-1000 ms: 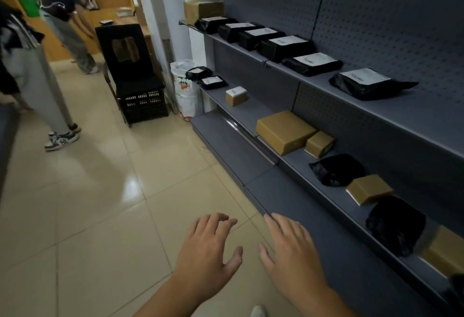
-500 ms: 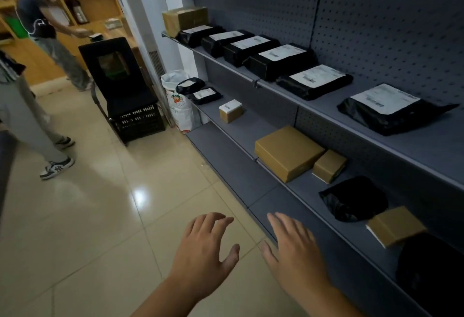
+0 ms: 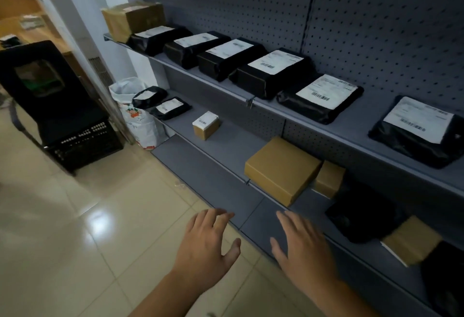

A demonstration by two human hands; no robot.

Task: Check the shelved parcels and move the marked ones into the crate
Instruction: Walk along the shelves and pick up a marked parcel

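grey metal shelving (image 3: 351, 128) with a pegboard back runs from 11 o'clock down to 4 o'clock. on its upper shelf 6 black parcels (image 3: 271, 75) with white labels lie in a row. a brown taped box (image 3: 133, 19) stands at the far end, at 11 o'clock. the middle shelf holds 2 more labelled black bags (image 3: 170, 108) and a small labelled box (image 3: 206, 125). nearer lies a large cardboard box (image 3: 281, 168) with a smaller box (image 3: 329, 178) just beside it at 3 o'clock. a white sack (image 3: 138, 118) stands by the shelf end. the black crate (image 3: 85, 145) sits on the tiled floor at 9 o'clock, well apart from both hands. the left hand (image 3: 208, 243) and right hand (image 3: 301, 249) hover at 6 o'clock, palms down. their fingers are spread wide and hold nothing, with the thumbs near each other.
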